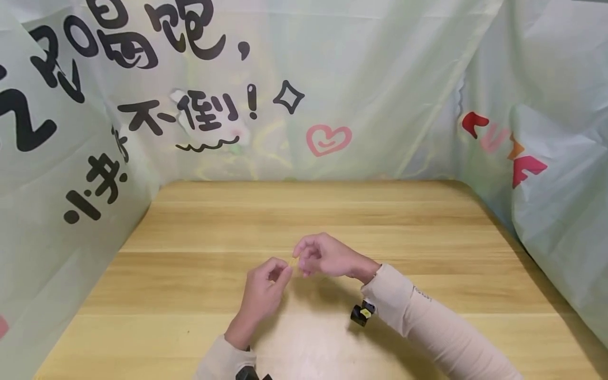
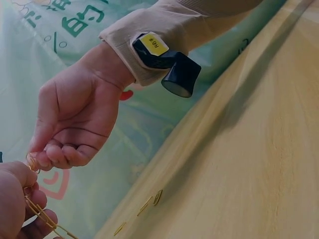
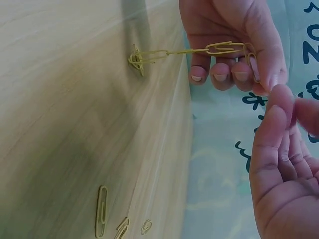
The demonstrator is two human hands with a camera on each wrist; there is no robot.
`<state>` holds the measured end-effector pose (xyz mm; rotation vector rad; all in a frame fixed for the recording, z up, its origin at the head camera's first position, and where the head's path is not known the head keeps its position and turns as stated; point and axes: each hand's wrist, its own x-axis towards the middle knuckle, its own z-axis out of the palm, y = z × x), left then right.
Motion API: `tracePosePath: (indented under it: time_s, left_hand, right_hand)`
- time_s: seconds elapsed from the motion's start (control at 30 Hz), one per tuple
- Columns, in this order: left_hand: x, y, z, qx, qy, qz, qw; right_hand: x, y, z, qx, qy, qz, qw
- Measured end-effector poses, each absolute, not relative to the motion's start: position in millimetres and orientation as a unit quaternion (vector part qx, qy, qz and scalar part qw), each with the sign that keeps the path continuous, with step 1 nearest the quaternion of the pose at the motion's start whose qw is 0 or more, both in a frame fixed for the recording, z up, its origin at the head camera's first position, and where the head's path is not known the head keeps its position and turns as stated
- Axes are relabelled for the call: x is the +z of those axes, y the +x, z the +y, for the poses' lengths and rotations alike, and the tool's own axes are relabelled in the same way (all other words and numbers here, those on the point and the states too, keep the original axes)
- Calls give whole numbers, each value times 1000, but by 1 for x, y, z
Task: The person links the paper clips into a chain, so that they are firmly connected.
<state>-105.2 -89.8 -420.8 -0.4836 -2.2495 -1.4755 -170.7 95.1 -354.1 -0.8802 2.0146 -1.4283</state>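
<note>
One gold-coloured paper-clip chain [image 3: 189,51] hangs lengthwise downward from the pinching fingers of the left hand [image 1: 263,290], the nearer one, with the right hand [image 1: 328,257], just far-right, pinching a paper clip [image 2: 32,162].

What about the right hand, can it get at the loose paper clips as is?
Probably yes, once freed: nothing visible covers the loose paper clips on the table. But the right hand looks occupied right beside the left hand, which holds a paper-clip chain.

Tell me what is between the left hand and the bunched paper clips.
Linked paper clips stretch from the left hand to the bunch, in the right wrist view.
</note>
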Motion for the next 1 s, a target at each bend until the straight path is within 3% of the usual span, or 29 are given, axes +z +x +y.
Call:
tracePosePath:
  time_s: [0.53, 1.0]
  left_hand:
    - [-420, -105, -89, -534, -169, -803, 204]
    - [-415, -102, -90, -541, -137, -818, 142]
  right_hand:
    - [-360, -169, 92, -514, -354, 759, 188]
    - [-356, -172, 94, -516, -328, 783, 114]
